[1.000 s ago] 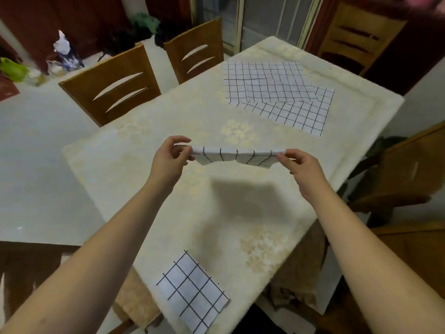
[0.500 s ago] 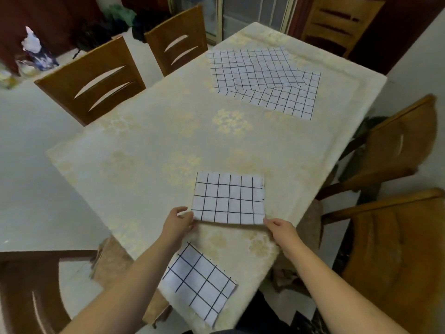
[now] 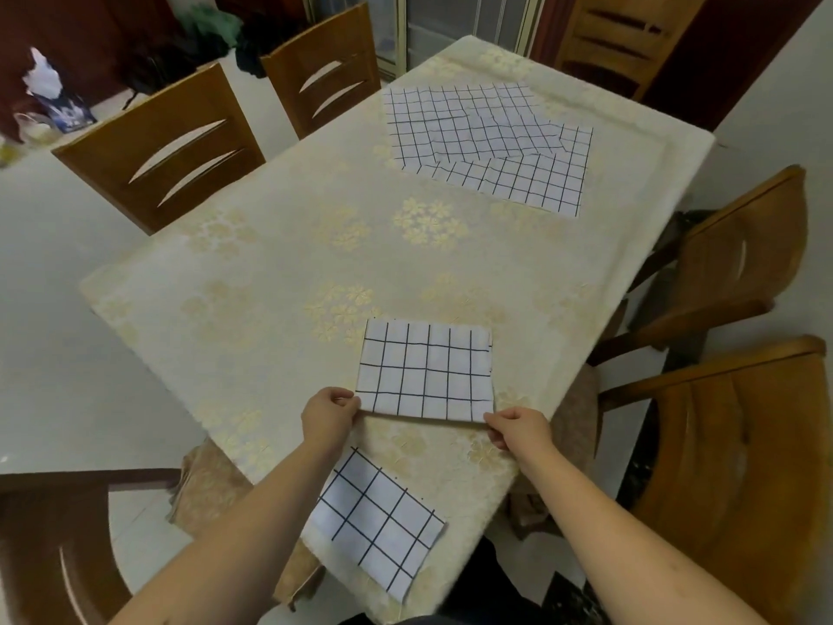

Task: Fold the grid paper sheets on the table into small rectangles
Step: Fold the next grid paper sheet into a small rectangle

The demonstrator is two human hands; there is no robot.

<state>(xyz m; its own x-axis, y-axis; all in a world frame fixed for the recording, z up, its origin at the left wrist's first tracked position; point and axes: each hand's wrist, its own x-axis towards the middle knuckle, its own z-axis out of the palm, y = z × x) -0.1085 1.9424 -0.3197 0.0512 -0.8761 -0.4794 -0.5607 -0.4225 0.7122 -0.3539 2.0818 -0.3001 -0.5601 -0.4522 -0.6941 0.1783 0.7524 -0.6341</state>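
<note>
Folded grid sheet [image 3: 426, 371] lies flat on the worktop [image 3: 270, 272]; left hand [image 3: 327, 417] and right hand [image 3: 518, 428] pinch its near corners, seemingly squaring it for another fold.

We note the table [image 3: 270, 281] under a cream cloth with a faint sheen, woven gold flower patterns raised slightly in it. The folded grid sheet [image 3: 426, 369] we hold looks like thin matt white paper with black ruled lines; the folded rectangle [image 3: 378, 518] near us is the same. The unfolded sheets [image 3: 487, 142] at the far end are creased and rumpled. Chairs [image 3: 167, 151] are varnished brown wood, semi-glossy. Floor [image 3: 54, 309] is pale, smooth, reflective.
</note>
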